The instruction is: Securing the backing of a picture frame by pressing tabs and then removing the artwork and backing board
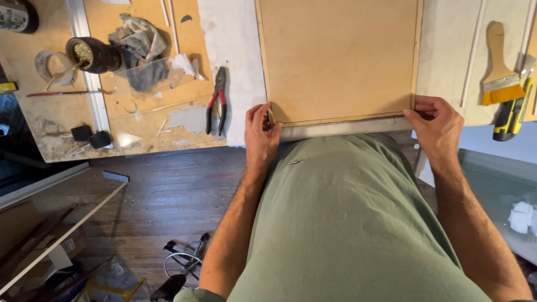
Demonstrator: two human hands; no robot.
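A brown board in a thin wooden frame lies flat on the workbench in front of me. My left hand pinches the frame's near left corner, fingers closed on the edge. My right hand grips the near right corner the same way. A grey strip runs along the frame's near edge between both hands, at the bench's edge. My green shirt fills the lower middle of the view.
Red-handled pliers lie left of the frame. Farther left are a crumpled rag, a dark cup, a tape roll and small foam brushes. A paintbrush and a yellow utility knife lie at right. Wooden floor with clutter below.
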